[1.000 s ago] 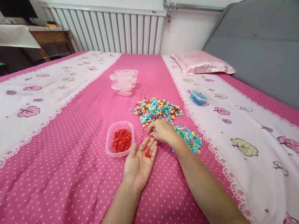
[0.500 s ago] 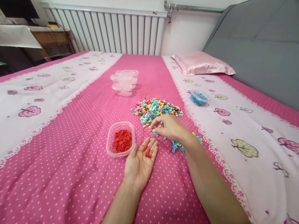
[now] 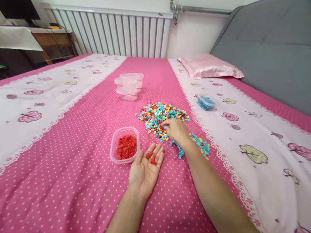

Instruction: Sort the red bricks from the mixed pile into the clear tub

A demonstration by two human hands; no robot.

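Observation:
My left hand [image 3: 145, 169] lies palm up on the pink dotted bedspread [image 3: 70, 195], fingers stretched out, with a few small red pieces [image 3: 151, 157] resting on it. Just beyond its fingertips stands a clear tub of red pieces [image 3: 125, 145]. My right hand [image 3: 176, 130] reaches into the near edge of a heap of mixed coloured pieces [image 3: 162, 115], fingers curled down onto them; what they pinch is hidden. More turquoise pieces [image 3: 200, 145] lie scattered beside my right wrist.
A stack of clear tubs [image 3: 129, 85] sits farther up the bed. A small tub of blue pieces [image 3: 206, 102] stands on the white strip to the right. A pink pillow [image 3: 210, 66], a grey headboard [image 3: 274, 46] and a radiator [image 3: 116, 33] border the bed.
My right hand has left the fingertips of my left hand and moved up and right into the mixed heap. My left hand has stayed still, palm up.

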